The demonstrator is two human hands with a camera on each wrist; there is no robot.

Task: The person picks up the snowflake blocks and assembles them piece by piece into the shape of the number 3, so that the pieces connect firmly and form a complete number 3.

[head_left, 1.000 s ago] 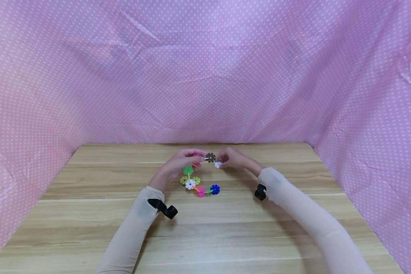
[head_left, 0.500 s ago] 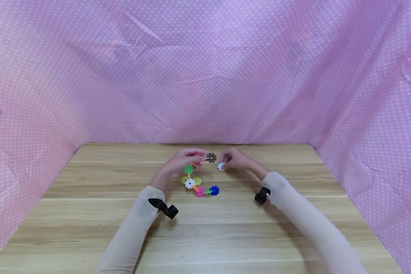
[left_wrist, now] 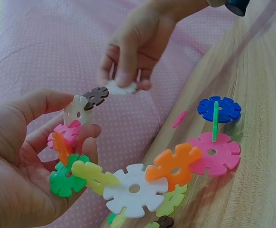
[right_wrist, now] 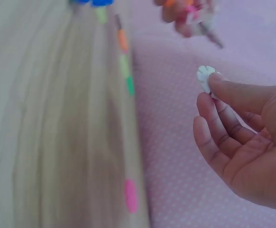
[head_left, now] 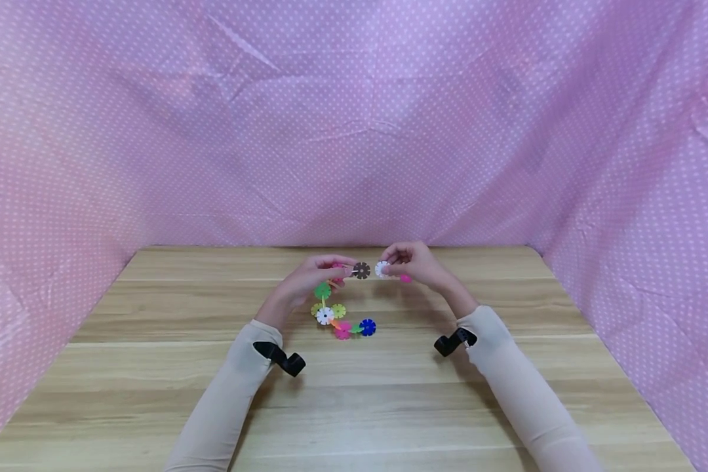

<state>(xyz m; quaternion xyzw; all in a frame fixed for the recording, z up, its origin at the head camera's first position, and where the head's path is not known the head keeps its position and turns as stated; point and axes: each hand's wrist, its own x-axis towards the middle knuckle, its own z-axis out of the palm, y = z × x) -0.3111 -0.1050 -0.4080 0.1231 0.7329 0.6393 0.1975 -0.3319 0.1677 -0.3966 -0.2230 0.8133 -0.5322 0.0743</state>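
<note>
My left hand [head_left: 307,280] holds a curved chain of flower-shaped, notched plastic discs. In the left wrist view its thumb and fingers pinch a white disc [left_wrist: 75,110] near the chain's end, where a brown disc [left_wrist: 97,97] sticks out. Pink, orange, green and yellow discs follow, then a larger-looking white disc [left_wrist: 135,190], and a blue disc [left_wrist: 219,109] ends the other side. Between thumb and fingertips, my right hand [head_left: 419,263] pinches a loose white disc [head_left: 381,269]. A small gap separates that disc from the brown one in the head view.
On the wooden table [head_left: 389,406], a pink disc [right_wrist: 131,195] lies below my right hand. More discs, orange [right_wrist: 123,40] and green [right_wrist: 130,85] among them, show near the table's edge in the right wrist view. Pink dotted cloth [head_left: 354,131] hangs behind and beside the table.
My right hand has shifted right and turned, bringing its white disc up level with the brown disc. The pink disc on the table has come into sight. My left hand has hardly moved.
</note>
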